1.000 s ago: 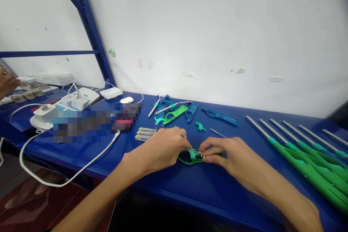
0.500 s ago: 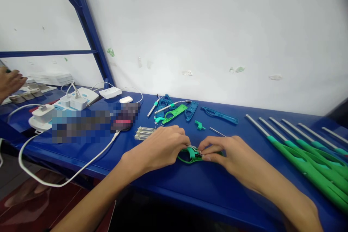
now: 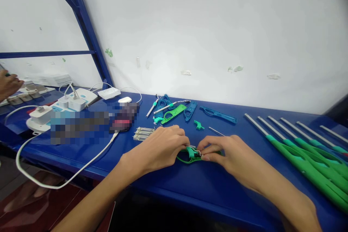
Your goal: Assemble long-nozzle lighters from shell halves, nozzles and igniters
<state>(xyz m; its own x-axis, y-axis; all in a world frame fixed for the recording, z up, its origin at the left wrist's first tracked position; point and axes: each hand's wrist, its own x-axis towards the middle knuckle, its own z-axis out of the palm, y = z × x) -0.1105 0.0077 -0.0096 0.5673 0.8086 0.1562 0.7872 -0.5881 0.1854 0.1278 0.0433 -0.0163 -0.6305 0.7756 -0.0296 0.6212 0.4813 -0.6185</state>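
A green lighter shell half (image 3: 184,161) lies at the front of the table between my two hands. Inside it sit a teal trigger (image 3: 191,152) and a small black part with a white wire, partly covered by fingers. My left hand (image 3: 161,146) is closed at the shell's left side, its fingertips hidden behind the knuckles. With thumb and fingers pinched, my right hand (image 3: 231,154) grips the shell's right side by the black part and wire. Beyond the right hand lie a thin metal rod (image 3: 216,131) and a loose teal trigger (image 3: 199,125).
Clear fuel tanks (image 3: 143,134) lie left of my hands. Behind are a green shell half (image 3: 175,113), blue shell halves (image 3: 219,114) and metal lighter tubes (image 3: 164,108). Assembled green lighters (image 3: 307,170) lie right. A power strip (image 3: 88,96) and another person's hand (image 3: 9,85) are left.
The view has shifted slightly. Both hands stay around the shell with almost no visible movement; the other person's hand at the far left has shifted a little.
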